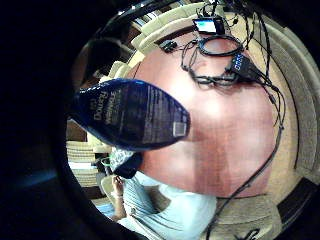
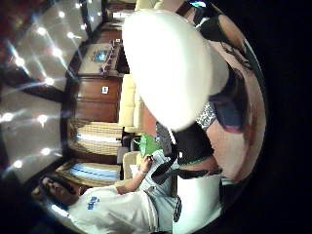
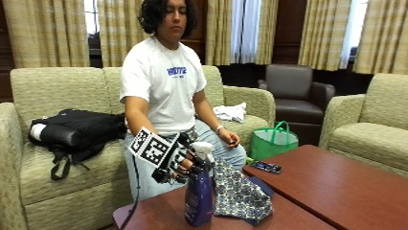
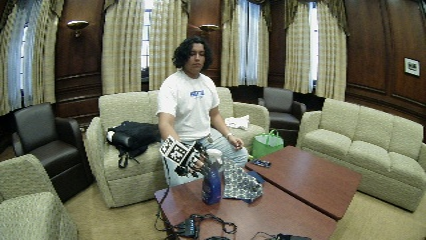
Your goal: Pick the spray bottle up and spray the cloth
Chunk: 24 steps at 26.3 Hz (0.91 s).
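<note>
Blue spray bottle point(image 3: 199, 201) stands on the table point(image 3: 319, 182), the gloved right hand point(image 3: 182, 160) curled around its neck at ten o'clock of the patterned cloth point(image 3: 239, 194); grasp made, lifting and aiming next.

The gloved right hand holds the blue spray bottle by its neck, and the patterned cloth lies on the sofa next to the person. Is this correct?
Not quite. The right hand does hold the spray bottle, but the outside view shows the cloth on the table beside the bottle, not on the sofa.

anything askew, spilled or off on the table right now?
Nothing stands out. The spray bottle stands upright on the table, gripped at its neck by the right hand; the cloth lies bunched beside it. No spill visible.
</note>
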Available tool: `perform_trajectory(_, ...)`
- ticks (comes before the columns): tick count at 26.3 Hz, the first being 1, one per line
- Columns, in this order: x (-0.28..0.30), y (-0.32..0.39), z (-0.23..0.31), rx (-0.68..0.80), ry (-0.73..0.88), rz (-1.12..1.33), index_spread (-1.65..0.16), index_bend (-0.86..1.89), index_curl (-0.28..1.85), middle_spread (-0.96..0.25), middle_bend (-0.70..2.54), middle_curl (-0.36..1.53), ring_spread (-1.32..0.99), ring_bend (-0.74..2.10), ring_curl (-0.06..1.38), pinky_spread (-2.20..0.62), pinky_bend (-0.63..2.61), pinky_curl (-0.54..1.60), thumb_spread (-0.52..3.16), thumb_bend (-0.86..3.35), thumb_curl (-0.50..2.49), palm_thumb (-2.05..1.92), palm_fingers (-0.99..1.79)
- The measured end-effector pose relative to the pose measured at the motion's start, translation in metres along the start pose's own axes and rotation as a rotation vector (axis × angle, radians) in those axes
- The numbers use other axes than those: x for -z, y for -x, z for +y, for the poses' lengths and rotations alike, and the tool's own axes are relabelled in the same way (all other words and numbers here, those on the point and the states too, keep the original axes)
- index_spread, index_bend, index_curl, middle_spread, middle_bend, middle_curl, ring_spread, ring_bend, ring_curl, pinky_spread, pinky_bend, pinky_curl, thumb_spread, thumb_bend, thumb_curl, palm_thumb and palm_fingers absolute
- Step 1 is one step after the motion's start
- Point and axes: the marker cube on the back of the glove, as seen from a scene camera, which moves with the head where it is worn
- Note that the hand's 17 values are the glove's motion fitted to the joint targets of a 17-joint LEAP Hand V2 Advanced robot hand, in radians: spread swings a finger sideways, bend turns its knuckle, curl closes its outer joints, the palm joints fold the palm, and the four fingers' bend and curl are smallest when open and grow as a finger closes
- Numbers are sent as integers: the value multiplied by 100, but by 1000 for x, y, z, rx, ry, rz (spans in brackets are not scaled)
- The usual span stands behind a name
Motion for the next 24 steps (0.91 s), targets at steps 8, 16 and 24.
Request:
perform_trajectory(8, -16, 6, -18, -45, -91, -163, -36, 24, 36, -17, 33, 36, -16, 36, 32, 10, 10, 26, 115, 2, 33, 66, 85)
perform_trajectory(16, -32, 10, -21, -46, -286, -283, -31, 22, 40, -19, 41, 41, -19, 48, 37, -2, 15, 24, 105, 3, 39, 80, 117)
perform_trajectory(24, -34, 10, -21, 42, -501, -207, -28, 29, 47, -20, 51, 47, -20, 56, 43, -23, 29, 32, 69, 1, 52, 91, 146)
